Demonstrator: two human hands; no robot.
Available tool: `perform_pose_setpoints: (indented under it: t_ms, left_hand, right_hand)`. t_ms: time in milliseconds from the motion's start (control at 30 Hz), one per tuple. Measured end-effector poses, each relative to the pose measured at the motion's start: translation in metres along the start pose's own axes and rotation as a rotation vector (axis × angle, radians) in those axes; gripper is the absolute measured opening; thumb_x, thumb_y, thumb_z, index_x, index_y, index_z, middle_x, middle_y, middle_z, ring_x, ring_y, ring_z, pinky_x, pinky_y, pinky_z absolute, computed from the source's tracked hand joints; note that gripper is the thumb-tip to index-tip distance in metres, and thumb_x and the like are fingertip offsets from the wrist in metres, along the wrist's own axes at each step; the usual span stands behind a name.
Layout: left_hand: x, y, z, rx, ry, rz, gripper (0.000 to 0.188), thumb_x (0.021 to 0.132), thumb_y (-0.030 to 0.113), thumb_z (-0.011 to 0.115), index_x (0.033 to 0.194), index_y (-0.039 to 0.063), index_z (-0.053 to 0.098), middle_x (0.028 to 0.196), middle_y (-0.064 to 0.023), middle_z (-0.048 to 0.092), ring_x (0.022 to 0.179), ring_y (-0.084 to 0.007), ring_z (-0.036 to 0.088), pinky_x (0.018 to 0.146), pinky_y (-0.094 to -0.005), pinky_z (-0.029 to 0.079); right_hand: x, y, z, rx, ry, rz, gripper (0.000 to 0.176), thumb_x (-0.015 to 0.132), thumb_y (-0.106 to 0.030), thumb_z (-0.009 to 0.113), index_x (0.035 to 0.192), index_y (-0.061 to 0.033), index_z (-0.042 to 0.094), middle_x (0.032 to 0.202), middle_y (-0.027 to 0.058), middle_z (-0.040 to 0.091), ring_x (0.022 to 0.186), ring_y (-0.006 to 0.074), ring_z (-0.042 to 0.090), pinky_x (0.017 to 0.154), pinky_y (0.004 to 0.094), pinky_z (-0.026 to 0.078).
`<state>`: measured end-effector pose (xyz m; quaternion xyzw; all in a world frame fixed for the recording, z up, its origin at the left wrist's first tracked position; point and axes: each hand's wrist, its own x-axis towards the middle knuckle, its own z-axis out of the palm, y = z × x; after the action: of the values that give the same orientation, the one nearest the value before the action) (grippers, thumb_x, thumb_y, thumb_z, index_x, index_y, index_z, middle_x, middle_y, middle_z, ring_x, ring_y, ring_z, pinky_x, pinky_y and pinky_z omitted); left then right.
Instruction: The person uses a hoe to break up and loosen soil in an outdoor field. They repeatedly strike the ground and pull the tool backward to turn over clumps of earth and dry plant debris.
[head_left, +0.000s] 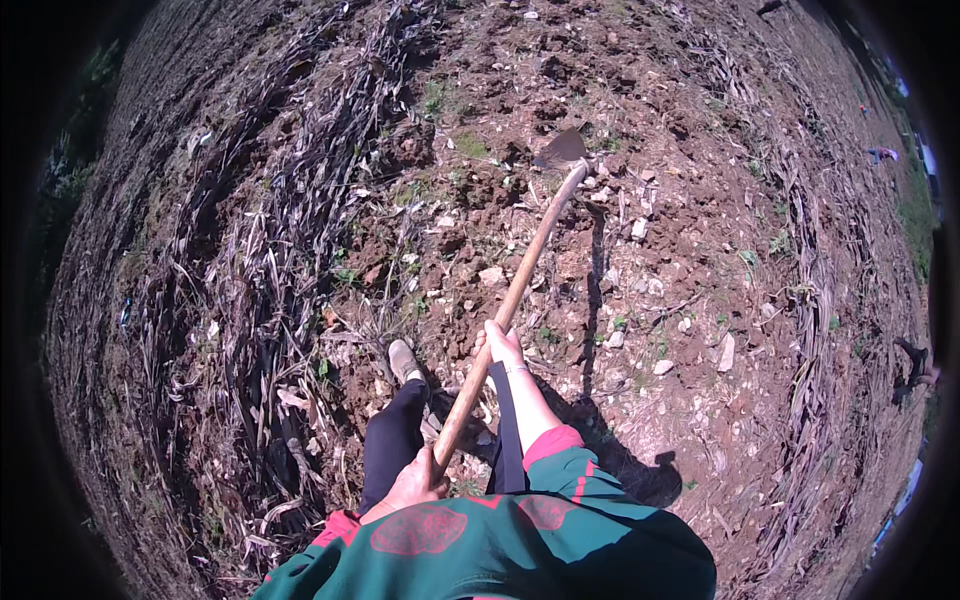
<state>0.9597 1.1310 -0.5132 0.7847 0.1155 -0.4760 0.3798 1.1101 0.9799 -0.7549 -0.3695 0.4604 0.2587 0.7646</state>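
Both my hands grip the long wooden handle (525, 270) of a hoe, which slants away from my waist toward the upper right. My left hand (416, 480) is wrapped around the butt end, close to my green and red top. Further up the shaft, my right hand (502, 345) has its thumb laid along the wood. At the far end sits a broad metal hoe blade (564, 148), pointing left over broken reddish soil (480, 202). Whether the blade touches the ground, I cannot tell.
A thick row of dry stalks and leaves (277, 247) runs along my left; another dry row (814, 337) lies to the right. Pale stones (491, 276) dot the soil. My shoe (403, 360) stands left of the handle. A person (883, 154) is far off at right.
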Motion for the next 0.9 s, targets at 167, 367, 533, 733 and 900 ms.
perform_pose_setpoints:
  t_ms: [167, 367, 533, 733, 900]
  left_hand:
    - [0.03, 0.09, -0.037, -0.733, -0.033, -0.118, 0.06, 0.083, 0.009, 0.064, 0.133, 0.0, 0.032, 0.09, -0.0126, 0.055, 0.067, -0.0205, 0.057, 0.057, -0.0343, 0.048]
    - [0.054, 0.131, -0.107, -1.068, -0.061, -0.178, 0.052, 0.079, -0.002, 0.056, 0.126, 0.001, 0.033, 0.079, -0.009, 0.048, 0.056, -0.0143, 0.049, 0.045, -0.0294, 0.04]
    - [0.069, 0.12, -0.175, -0.984, -0.122, -0.075, 0.052, 0.076, 0.005, 0.06, 0.121, -0.004, 0.035, 0.078, -0.0089, 0.051, 0.052, -0.0152, 0.049, 0.044, -0.0284, 0.04]
    - [0.097, 0.062, -0.307, -0.857, -0.201, -0.118, 0.056, 0.075, 0.008, 0.067, 0.124, -0.002, 0.042, 0.092, -0.0069, 0.057, 0.078, -0.0108, 0.057, 0.062, -0.0228, 0.045]
    - [0.123, 0.029, -0.415, -0.885, -0.289, -0.239, 0.061, 0.076, 0.007, 0.067, 0.13, -0.003, 0.04, 0.095, -0.0055, 0.057, 0.083, -0.0122, 0.055, 0.069, -0.0248, 0.045]
  right_hand:
    - [0.036, -0.062, 0.036, -0.258, -0.024, -0.012, 0.026, 0.084, -0.02, 0.067, 0.084, -0.0007, 0.051, 0.064, 0.0087, 0.058, 0.049, 0.0219, 0.057, 0.043, 0.0352, 0.049]
    - [0.082, -0.095, 0.08, -0.351, -0.068, 0.002, 0.026, 0.084, -0.021, 0.067, 0.087, -0.0021, 0.05, 0.065, 0.0096, 0.058, 0.051, 0.023, 0.058, 0.045, 0.036, 0.05]
    - [0.131, -0.09, 0.105, -0.386, -0.069, 0.06, 0.026, 0.084, -0.021, 0.067, 0.09, -0.0033, 0.049, 0.066, 0.0103, 0.058, 0.053, 0.024, 0.058, 0.047, 0.0368, 0.051]
    - [0.238, -0.072, 0.164, -0.358, -0.058, 0.174, 0.026, 0.085, -0.022, 0.067, 0.093, -0.0048, 0.049, 0.067, 0.0112, 0.058, 0.055, 0.0251, 0.059, 0.049, 0.0376, 0.052]
    - [0.311, -0.069, 0.215, -0.025, 0.186, 0.139, 0.031, 0.083, -0.016, 0.067, 0.1, -0.0057, 0.044, 0.064, 0.0085, 0.052, 0.056, 0.0261, 0.057, 0.051, 0.0407, 0.053]
